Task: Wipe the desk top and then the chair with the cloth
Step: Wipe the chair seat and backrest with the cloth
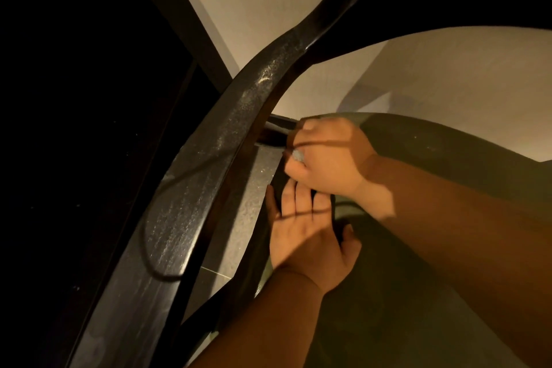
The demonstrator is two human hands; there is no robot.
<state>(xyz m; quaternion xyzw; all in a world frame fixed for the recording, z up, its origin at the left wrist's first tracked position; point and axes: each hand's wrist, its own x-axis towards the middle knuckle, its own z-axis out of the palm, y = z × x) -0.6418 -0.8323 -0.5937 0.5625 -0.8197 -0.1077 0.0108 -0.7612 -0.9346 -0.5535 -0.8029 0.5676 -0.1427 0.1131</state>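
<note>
Fingers (294, 170) of right hand (327, 152) pinch grey cloth (297, 155) beside dusty black chair (209, 155).

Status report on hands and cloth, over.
Left hand open, flat on dark seat edge. Right hand curled, pinching small grey wad, maybe cloth. Black curved chair rail dusty.
</note>
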